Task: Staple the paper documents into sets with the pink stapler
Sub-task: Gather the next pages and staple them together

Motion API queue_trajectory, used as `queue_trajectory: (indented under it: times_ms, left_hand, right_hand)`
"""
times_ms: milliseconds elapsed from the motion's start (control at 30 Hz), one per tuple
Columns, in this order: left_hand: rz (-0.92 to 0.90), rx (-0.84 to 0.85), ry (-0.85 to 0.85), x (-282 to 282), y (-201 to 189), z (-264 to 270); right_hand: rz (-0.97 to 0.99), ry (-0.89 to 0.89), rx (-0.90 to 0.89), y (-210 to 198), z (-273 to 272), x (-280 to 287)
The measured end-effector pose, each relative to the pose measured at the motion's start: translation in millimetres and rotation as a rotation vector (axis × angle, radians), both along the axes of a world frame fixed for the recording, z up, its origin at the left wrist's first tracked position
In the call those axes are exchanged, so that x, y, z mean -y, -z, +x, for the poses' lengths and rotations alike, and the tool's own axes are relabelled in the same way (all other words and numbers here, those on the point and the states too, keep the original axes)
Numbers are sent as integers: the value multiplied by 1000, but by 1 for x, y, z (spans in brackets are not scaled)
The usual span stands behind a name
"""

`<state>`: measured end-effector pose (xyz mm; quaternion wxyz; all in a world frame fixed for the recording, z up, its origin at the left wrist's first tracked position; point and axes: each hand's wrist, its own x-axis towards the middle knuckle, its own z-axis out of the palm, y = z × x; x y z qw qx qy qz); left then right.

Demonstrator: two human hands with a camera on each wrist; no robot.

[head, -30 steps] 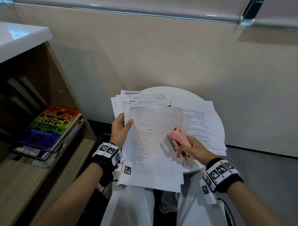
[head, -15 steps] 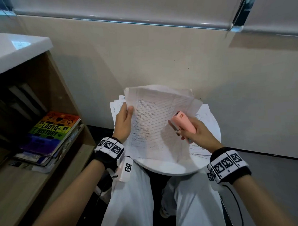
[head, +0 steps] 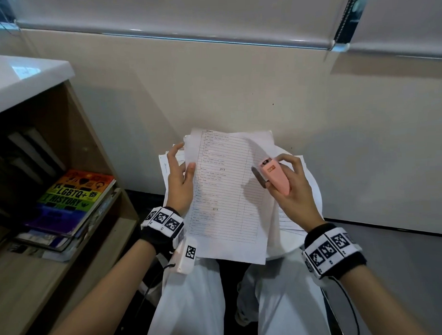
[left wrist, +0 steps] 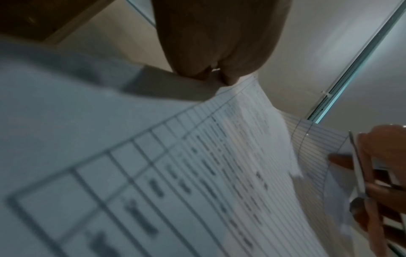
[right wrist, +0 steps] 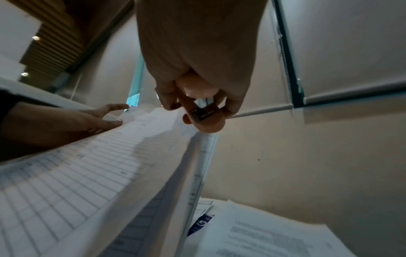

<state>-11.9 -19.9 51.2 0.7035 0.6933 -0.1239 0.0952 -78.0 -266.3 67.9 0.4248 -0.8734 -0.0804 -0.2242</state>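
One round white table (head: 314,206), beige wall (head: 237,91)

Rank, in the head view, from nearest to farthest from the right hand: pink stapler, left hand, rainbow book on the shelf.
1. Pink stapler: in the right hand, in its grip.
2. Left hand: across the held paper set, at its left edge.
3. Rainbow book: far left, on the wooden shelf.
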Motion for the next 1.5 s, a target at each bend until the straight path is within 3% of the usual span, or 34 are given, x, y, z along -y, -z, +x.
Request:
queue_trajectory:
  times_ms: [133,200,300,433,533,667,767,900,1233,1500]
  left_hand:
    - [111,57,14,-4,6,7]
    - [148,83,37,-7,6,10]
    - [197,91,64,-12,5,11]
    - [200,103,77,-18,-2,10]
    - [173,99,101,-18,-9,8]
    - [153,99,132,-12,-20,4]
    - [70,111,76,-5,-30,2]
    - [-60,123,19,7,-40,-2]
    - [-59,-199,17,19,-13,11]
    - [-113,-155,1,28,-36,19]
  right_hand:
    - [-244,-130,18,-8,-3,-2]
    - [-243,-186,16,-11,-1,-1]
    - [-59,-193,29,-12,5,4]
    - [319,-179,-173,-12,8,12]
    - [389,-202,-362,-9,7,22]
    - [317,-285,-547,-14,3,20]
    - [326,-223,-455,-20,2,8]
    - [484,-196,-325,-22,-3,-9]
    - [442,-168,-437,-10,3,-4]
    - [500,-167,-327,-28,14,-10]
